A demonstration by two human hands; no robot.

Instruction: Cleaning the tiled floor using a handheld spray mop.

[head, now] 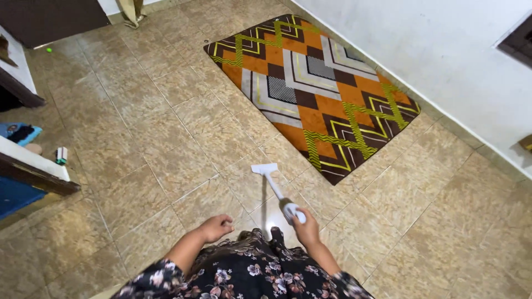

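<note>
One small package is spotted at the far left: a little box (pixel 61 155), white with green and a touch of red, stood upright on the tiled floor (pixel 166 138) just beside a dark wooden edge. Its print is too small to be made out. No signs or screens are seen.

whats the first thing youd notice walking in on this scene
The patterned rug in orange, brown and yellow zigzags stands out most, lying on the tan tiled floor along the white wall. Below it, the right hand holds a white handheld vacuum with its flat nozzle pointing toward the rug's near edge. The left hand hangs free and empty beside it.
</note>
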